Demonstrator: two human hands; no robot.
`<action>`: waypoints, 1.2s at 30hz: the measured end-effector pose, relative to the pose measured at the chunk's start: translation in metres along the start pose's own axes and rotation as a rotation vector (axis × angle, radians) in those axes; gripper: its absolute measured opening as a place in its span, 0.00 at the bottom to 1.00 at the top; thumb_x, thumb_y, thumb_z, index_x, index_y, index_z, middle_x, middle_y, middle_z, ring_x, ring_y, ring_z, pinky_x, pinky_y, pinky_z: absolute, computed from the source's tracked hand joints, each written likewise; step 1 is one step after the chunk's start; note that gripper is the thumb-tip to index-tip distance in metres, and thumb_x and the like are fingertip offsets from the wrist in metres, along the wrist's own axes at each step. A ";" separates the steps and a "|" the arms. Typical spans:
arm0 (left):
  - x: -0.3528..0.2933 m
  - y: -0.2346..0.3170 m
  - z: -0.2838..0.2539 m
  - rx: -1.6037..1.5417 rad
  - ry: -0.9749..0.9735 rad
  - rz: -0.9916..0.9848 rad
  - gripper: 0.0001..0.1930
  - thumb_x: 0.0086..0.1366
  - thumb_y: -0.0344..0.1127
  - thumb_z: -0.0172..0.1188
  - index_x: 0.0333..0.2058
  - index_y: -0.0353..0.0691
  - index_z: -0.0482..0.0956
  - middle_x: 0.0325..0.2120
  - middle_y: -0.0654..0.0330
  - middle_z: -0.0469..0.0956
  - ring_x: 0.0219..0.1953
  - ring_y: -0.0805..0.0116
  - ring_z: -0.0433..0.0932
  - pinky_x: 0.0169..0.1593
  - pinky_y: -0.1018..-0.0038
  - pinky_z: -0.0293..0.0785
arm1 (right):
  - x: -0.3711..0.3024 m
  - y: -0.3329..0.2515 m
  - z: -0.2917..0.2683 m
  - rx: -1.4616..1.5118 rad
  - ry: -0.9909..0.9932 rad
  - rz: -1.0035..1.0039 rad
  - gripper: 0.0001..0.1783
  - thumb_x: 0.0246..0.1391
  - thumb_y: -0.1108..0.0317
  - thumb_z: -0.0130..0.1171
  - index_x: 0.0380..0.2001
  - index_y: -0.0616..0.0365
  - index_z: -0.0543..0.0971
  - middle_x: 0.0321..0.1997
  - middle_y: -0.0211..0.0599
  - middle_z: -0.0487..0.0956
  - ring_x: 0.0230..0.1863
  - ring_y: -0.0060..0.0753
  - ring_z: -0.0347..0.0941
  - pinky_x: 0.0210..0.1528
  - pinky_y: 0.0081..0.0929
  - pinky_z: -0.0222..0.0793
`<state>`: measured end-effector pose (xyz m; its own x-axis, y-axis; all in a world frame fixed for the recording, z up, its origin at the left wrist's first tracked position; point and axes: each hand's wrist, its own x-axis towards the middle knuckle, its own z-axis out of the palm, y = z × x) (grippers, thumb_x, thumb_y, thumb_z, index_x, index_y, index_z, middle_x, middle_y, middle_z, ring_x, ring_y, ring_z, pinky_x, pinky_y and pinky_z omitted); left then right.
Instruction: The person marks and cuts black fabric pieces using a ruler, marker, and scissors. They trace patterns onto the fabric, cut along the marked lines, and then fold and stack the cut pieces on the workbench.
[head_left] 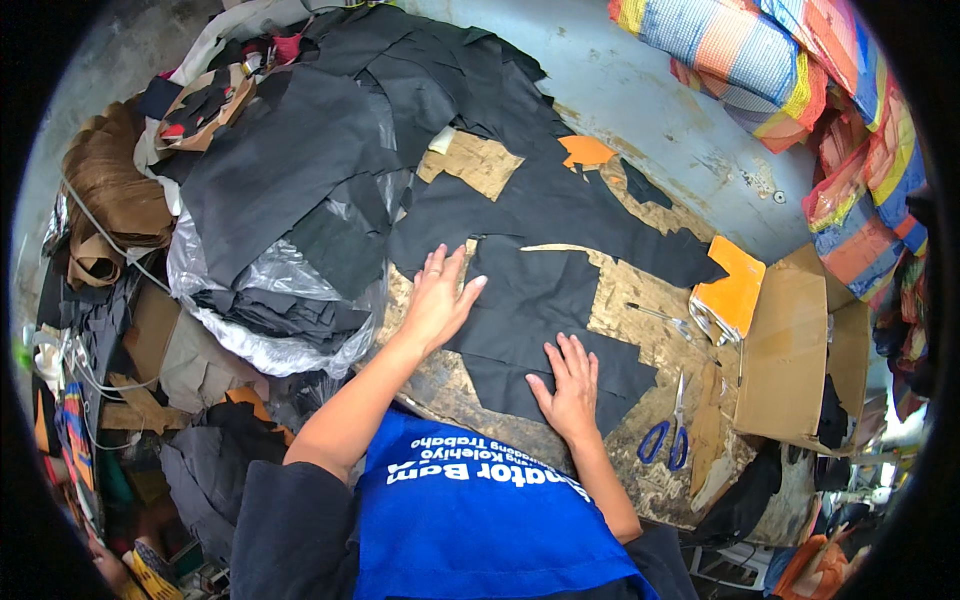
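A black sheet of leather-like material lies flat on a worn wooden board in front of me. My left hand rests on its left edge, fingers spread. Near its lower right part my right hand lies flat, fingers stretched out. Neither hand holds anything. To the right of my right hand are scissors with blue handles, blades pointing away from me. Farther up the board lies a slim pen-like tool. Beyond the sheet, more black pieces overlap on the board.
At the left, a large heap of black sheets rises over clear plastic. An orange-topped stack and an open cardboard box stand at the right. Striped woven sacks hang at the upper right. A brown roll sits far left.
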<state>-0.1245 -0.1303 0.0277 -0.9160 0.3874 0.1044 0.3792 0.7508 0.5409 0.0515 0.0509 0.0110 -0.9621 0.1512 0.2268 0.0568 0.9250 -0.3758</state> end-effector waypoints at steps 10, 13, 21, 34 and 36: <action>-0.023 -0.125 -0.195 0.424 -0.063 -0.221 0.39 0.47 0.54 0.65 0.59 0.56 0.64 0.66 0.59 0.50 0.68 0.50 0.43 0.56 0.28 0.39 | 0.040 -0.064 -0.010 0.369 -0.047 -0.195 0.18 0.45 0.63 0.64 0.39 0.63 0.78 0.46 0.48 0.76 0.51 0.48 0.70 0.53 0.37 0.65; 0.001 -0.150 -0.196 0.410 -0.026 -0.159 0.34 0.51 0.59 0.60 0.57 0.60 0.67 0.65 0.63 0.52 0.68 0.53 0.45 0.57 0.29 0.40 | 0.064 -0.109 0.007 0.580 -0.121 -0.428 0.13 0.48 0.67 0.61 0.36 0.63 0.77 0.41 0.46 0.78 0.43 0.47 0.74 0.47 0.36 0.70; 0.075 -0.188 -0.206 0.329 0.110 -0.051 0.14 0.55 0.51 0.61 0.31 0.51 0.85 0.39 0.65 0.79 0.47 0.62 0.72 0.51 0.68 0.65 | 0.130 -0.229 0.061 0.831 -0.087 -0.719 0.11 0.48 0.73 0.59 0.37 0.64 0.77 0.39 0.48 0.78 0.41 0.49 0.75 0.44 0.35 0.72; 0.007 -0.188 -0.255 -0.451 0.305 0.024 0.20 0.66 0.40 0.51 0.51 0.33 0.71 0.43 0.55 0.77 0.47 0.68 0.74 0.52 0.74 0.67 | 0.192 -0.276 0.086 0.631 -0.214 -0.579 0.42 0.37 0.60 0.69 0.55 0.66 0.63 0.53 0.59 0.69 0.54 0.55 0.67 0.56 0.39 0.63; -0.028 -0.192 -0.253 -0.555 0.576 -0.041 0.17 0.65 0.37 0.53 0.47 0.31 0.74 0.36 0.56 0.78 0.40 0.71 0.76 0.46 0.78 0.70 | 0.198 -0.282 0.082 0.636 -0.252 -0.512 0.38 0.37 0.61 0.68 0.52 0.66 0.66 0.48 0.56 0.73 0.50 0.54 0.70 0.53 0.39 0.65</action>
<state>-0.2050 -0.4205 0.1316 -0.9089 -0.0852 0.4082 0.3621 0.3240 0.8740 -0.1773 -0.2091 0.0882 -0.8631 -0.3837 0.3283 -0.4893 0.4748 -0.7316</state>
